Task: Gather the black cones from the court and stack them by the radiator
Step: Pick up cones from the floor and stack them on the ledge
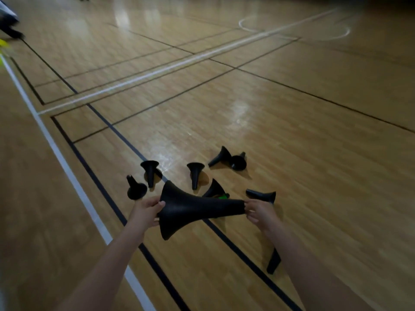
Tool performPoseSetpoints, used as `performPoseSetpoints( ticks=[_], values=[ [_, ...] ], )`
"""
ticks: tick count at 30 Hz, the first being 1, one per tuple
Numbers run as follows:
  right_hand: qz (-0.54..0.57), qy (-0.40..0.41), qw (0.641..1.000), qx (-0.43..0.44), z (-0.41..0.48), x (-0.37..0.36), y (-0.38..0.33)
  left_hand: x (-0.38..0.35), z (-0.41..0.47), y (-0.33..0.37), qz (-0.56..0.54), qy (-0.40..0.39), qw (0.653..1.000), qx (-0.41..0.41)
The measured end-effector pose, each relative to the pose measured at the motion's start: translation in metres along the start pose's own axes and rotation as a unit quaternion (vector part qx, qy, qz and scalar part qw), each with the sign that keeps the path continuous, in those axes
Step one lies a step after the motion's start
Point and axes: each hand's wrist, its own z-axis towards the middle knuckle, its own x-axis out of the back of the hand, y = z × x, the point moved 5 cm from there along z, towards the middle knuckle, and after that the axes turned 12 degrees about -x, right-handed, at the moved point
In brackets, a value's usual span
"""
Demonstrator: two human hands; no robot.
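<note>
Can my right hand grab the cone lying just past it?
Probably not yet: the right hand pinches the narrow end of the held cone, so its grip is taken. The lying cone sits close, with nothing between.

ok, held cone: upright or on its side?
On its side: cone spans horizontally, flared base in left hand, narrow tip pinched by right hand.

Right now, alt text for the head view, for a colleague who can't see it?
Two bare hands hold one black cone sideways over a wooden gym floor: the left hand grips its flared base, the right hand pinches its narrow tip. More black cones lie scattered beyond.
</note>
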Motion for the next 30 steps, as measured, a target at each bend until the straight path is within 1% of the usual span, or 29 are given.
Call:
performPoseSetpoints(
  ticks=[4,7,9,15,20,25,27,30],
  values=[
    [-0.020,-0.053,0.998,0.037,-0.019,-0.027,-0.016,0.030,-0.012,0.009,-0.006,0.022,1.000,-0.003],
    [-0.033,-0.101,0.993,0.046,-0.037,-0.055,-0.032,0.056,-0.028,0.023,-0.018,0.076,0.997,-0.013],
    [-0.045,-0.125,0.990,0.043,-0.048,-0.071,-0.043,0.070,-0.037,0.030,-0.030,0.099,0.994,-0.021],
    [-0.121,-0.218,0.965,0.082,-0.084,-0.128,-0.070,0.119,-0.078,0.051,-0.037,0.190,0.979,-0.057],
    [-0.158,-0.308,0.933,0.100,-0.114,-0.170,-0.067,0.149,-0.134,0.057,-0.011,0.251,0.965,-0.077],
    [-0.206,-0.407,0.886,0.084,-0.149,-0.208,-0.040,0.176,-0.207,0.045,-0.002,0.347,0.935,-0.072],
    [-0.227,-0.434,0.869,0.075,-0.166,-0.224,-0.024,0.186,-0.237,0.037,-0.001,0.387,0.919,-0.067],
    [-0.260,-0.449,0.851,0.083,-0.196,-0.243,0.002,0.196,-0.282,0.022,-0.004,0.440,0.896,-0.055]
  ],
)
